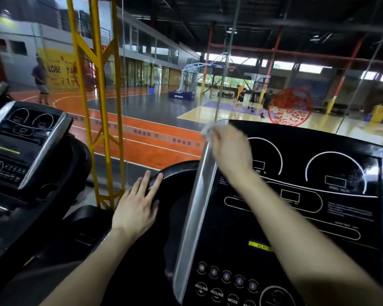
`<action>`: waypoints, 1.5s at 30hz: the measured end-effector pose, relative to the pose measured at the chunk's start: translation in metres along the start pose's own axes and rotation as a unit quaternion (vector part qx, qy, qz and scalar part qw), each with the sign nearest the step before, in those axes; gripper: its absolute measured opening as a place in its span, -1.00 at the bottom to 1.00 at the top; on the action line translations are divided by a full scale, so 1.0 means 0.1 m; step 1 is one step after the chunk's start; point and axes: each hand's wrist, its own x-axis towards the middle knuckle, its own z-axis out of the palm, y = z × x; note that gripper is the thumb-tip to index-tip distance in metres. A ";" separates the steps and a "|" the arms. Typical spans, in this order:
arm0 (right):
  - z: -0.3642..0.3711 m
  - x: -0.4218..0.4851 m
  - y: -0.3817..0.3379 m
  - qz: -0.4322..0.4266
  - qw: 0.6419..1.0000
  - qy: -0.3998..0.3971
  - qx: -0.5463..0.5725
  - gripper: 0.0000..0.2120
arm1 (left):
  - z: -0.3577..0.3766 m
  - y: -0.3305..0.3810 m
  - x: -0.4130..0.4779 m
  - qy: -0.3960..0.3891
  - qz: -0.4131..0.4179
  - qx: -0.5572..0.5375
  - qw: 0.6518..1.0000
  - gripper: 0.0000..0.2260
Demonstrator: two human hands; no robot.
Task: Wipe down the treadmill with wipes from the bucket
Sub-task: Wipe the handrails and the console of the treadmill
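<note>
The treadmill's black console (307, 213) fills the lower right, with white dial outlines, round buttons and a silver strip (197, 206) down its left side. My right hand (228, 149) reaches to the console's top left corner and grips a white wipe (207, 129), which sticks out past the fingers at the top of the silver strip. The hand is blurred. My left hand (137, 206) rests flat with straight fingers on the black curved handlebar (175, 175) left of the console. No bucket shows.
A second treadmill console (24, 140) stands at the left. Between the two machines rises a yellow steel frame (104, 107). A glass wall (296, 85) with a red round sticker (290, 107) stands just behind the console; beyond it lies a basketball court with people.
</note>
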 end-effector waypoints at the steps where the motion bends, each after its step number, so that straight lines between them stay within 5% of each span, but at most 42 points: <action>1: 0.06 -0.36 -0.07 -0.026 0.999 -0.008 0.022 -0.82 | 0.00 0.00 0.00 0.003 0.000 0.002 1.000 -0.22; 4: 0.20 -1.26 -0.21 -0.114 0.992 -0.053 0.019 -0.95 | 0.01 0.00 -0.01 -0.002 0.002 0.006 1.000 -0.18; 6: 0.17 -1.07 -0.10 -0.131 0.990 -0.047 0.007 -0.89 | 0.01 0.00 -0.02 0.005 0.001 0.005 1.000 -0.19; 10: -0.02 0.05 0.13 0.046 0.998 0.026 0.039 -0.81 | 0.00 0.01 -0.02 0.003 -0.006 -0.004 1.000 -0.22; 13: 0.01 0.13 0.04 0.074 0.995 0.019 0.068 -0.83 | 0.02 0.00 -0.01 0.003 -0.009 -0.001 1.000 -0.21; 18: 0.22 -1.30 -0.17 0.085 0.987 -0.005 0.137 -0.85 | 0.00 0.02 -0.03 0.025 -0.006 0.006 1.000 -0.24; 23: 0.24 -2.52 -0.43 0.060 0.983 -0.169 0.050 -0.96 | -0.01 0.00 0.02 0.003 0.011 0.021 1.000 -0.21; 27: -0.12 -2.50 -0.52 0.179 0.931 -0.248 0.197 -0.93 | -0.19 0.03 0.03 -0.068 -0.017 0.023 0.997 -0.12; 30: -0.44 -2.57 -0.63 0.288 0.828 -0.234 0.422 -0.89 | -0.53 0.27 -0.33 -0.036 -0.044 -0.135 0.989 -0.42; 32: -0.54 -2.69 -0.65 0.343 0.745 -0.255 0.513 -0.85 | -0.76 0.41 -0.81 -0.010 -0.064 -0.320 0.945 -0.73; 34: -0.58 -2.84 -0.67 0.375 0.694 -0.285 0.544 -0.80 | -0.97 0.48 -1.25 -0.091 -0.112 -0.483 0.863 -0.79; 41: -0.54 -3.34 -0.97 0.433 0.654 -0.351 0.512 -0.76 | -0.98 0.33 -2.12 -0.296 -0.219 -0.734 0.570 -0.67; 43: -0.57 -3.50 -1.01 0.438 0.646 -0.372 0.503 -0.79 | -0.87 0.33 -2.27 -0.337 -0.208 -0.751 0.529 -0.57; 45: -0.63 -3.65 -1.02 0.441 0.639 -0.396 0.490 -0.82 | -0.82 0.39 -2.44 -0.355 -0.208 -0.741 0.530 -0.57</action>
